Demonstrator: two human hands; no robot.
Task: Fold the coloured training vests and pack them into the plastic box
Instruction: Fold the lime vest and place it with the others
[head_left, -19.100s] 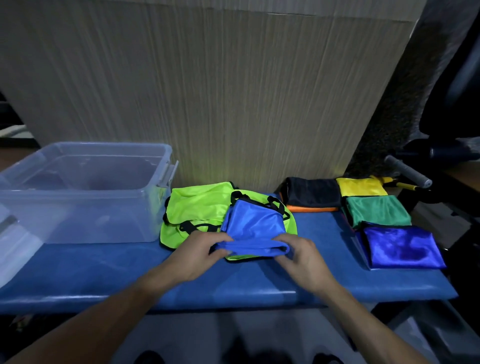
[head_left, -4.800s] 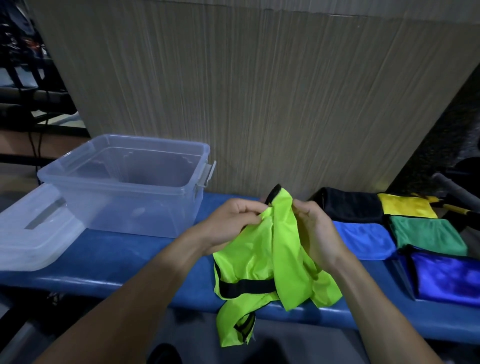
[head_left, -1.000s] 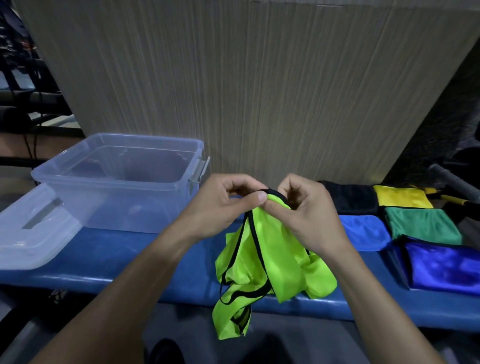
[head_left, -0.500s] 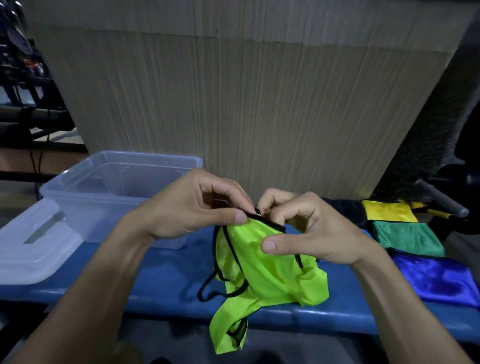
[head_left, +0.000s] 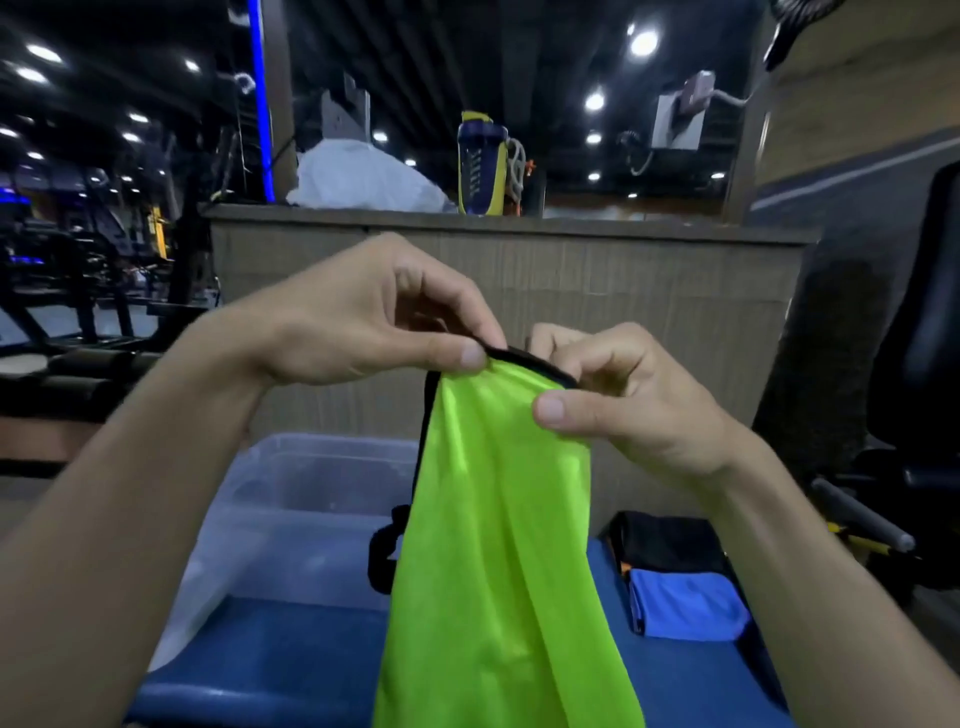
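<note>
Shiny lime vest (head_left: 498, 571), black-edged, pinched aloft

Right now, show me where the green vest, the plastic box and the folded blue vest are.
green vest (head_left: 498, 545), head view, middle of the hanging fabric.
plastic box (head_left: 311, 457), head view, clear back wall near the rim.
folded blue vest (head_left: 685, 603), head view, centre of its top face.

Neon-green vest (head_left: 498, 545) with black trim is held up, hanging unfolded. Clear plastic box (head_left: 291, 499) is seen behind it. Folded black vest (head_left: 670, 543) and blue vest (head_left: 685, 608) are laid touching on the right.
</note>
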